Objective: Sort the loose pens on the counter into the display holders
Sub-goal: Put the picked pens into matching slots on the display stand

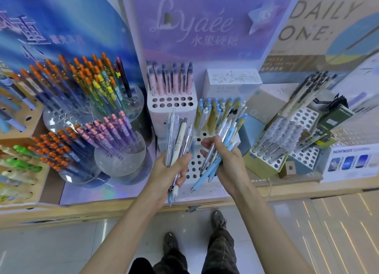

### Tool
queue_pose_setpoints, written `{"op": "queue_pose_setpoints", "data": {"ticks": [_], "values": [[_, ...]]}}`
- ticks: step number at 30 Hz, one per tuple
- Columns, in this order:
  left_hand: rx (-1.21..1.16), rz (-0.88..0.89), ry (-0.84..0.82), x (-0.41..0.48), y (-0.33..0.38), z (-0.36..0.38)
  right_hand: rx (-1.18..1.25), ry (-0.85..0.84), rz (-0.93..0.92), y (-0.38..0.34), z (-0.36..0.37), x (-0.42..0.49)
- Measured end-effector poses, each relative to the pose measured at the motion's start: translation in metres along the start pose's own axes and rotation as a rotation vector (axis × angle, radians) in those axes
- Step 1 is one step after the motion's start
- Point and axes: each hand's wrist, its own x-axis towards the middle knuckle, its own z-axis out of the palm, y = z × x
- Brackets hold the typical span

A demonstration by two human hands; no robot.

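My left hand (pixel 171 172) grips a bundle of pale pens (pixel 180 136), clear, white and light blue, fanned upward. My right hand (pixel 229 163) holds a second bundle of light blue and yellow pens (pixel 223 142), its fingers pinching one clear pen. Both hands hover over a white holder with round holes (pixel 193 165) at the counter's front. Behind it stands a holder of yellow pens with blue caps (pixel 213 113). Farther back a white holder (pixel 172 103) carries pink pens with grey-blue caps (pixel 170 79).
Round clear stands with orange-capped pens (pixel 82 83) and purple pens (pixel 114 134) fill the left. Tilted holders of pale and clear pens (pixel 287 136) sit on the right beside a dark green box (pixel 332 118). The wooden counter edge (pixel 102 209) runs below my hands.
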Motion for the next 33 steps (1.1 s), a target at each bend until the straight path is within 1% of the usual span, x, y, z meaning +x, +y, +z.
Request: {"op": "queue_pose_setpoints", "data": {"ticks": [4, 7, 10, 13, 16, 21, 27, 33], "values": [[0.023, -0.019, -0.007, 0.004, 0.000, 0.014, 0.028, 0.060, 0.074, -0.007, -0.006, -0.002], [0.035, -0.013, -0.027, 0.006, 0.000, 0.025, 0.086, 0.027, 0.092, -0.013, -0.016, -0.003], [0.053, 0.006, -0.043, 0.008, 0.001, 0.040, 0.033, 0.061, 0.098, -0.018, -0.029, -0.004], [0.054, -0.010, -0.031, 0.010, 0.002, 0.059, -0.011, 0.074, 0.034, -0.036, -0.044, -0.007], [0.052, -0.031, -0.060, 0.014, 0.002, 0.080, -0.025, 0.095, -0.065, -0.059, -0.061, -0.008], [0.060, 0.001, -0.096, 0.024, -0.001, 0.114, -0.137, 0.172, -0.179, -0.091, -0.096, -0.010], [0.052, -0.009, -0.095, 0.033, -0.012, 0.153, -0.082, 0.305, -0.328, -0.124, -0.154, -0.010], [0.053, -0.005, -0.034, 0.039, -0.025, 0.176, -0.115, 0.359, -0.348, -0.133, -0.190, 0.001]]}}
